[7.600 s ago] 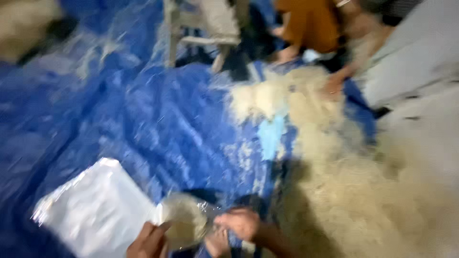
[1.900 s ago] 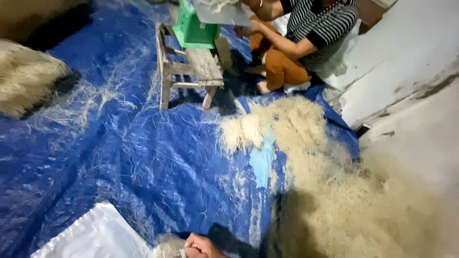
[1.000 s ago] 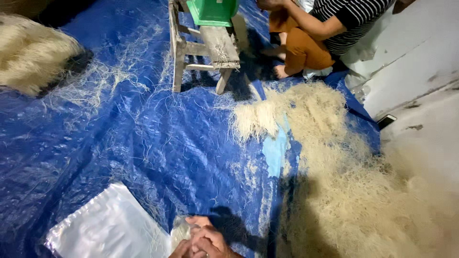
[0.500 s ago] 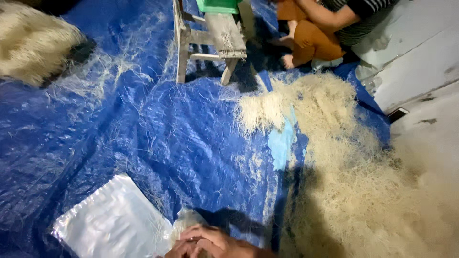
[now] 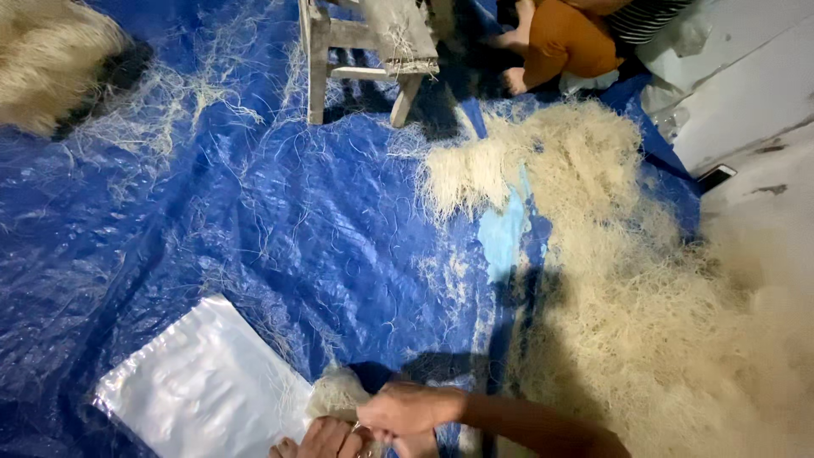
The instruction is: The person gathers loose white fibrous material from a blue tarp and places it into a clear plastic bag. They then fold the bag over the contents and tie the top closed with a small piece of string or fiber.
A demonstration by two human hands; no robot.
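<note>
Fingers (image 5: 407,411) of both hands press a noodle bundle (image 5: 337,392) beside clear bags (image 5: 203,386).

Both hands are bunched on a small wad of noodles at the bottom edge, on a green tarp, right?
Not green: the head view shows the tarp is blue. Both hands, left and right, are bunched on the small noodle wad at the bottom edge.

Light: fairly bright and even, coming from above me
Glare: white sheen all across the crinkled blue tarp (image 5: 254,254), and the clear plastic bag (image 5: 203,390) shines pale
Shadows: my own dark shadow falls up the tarp beside the noodle heap (image 5: 644,305); black under the wooden stool (image 5: 373,51)
Blur: my right hand (image 5: 407,409) slightly soft
Edges: corners bend a little
</note>
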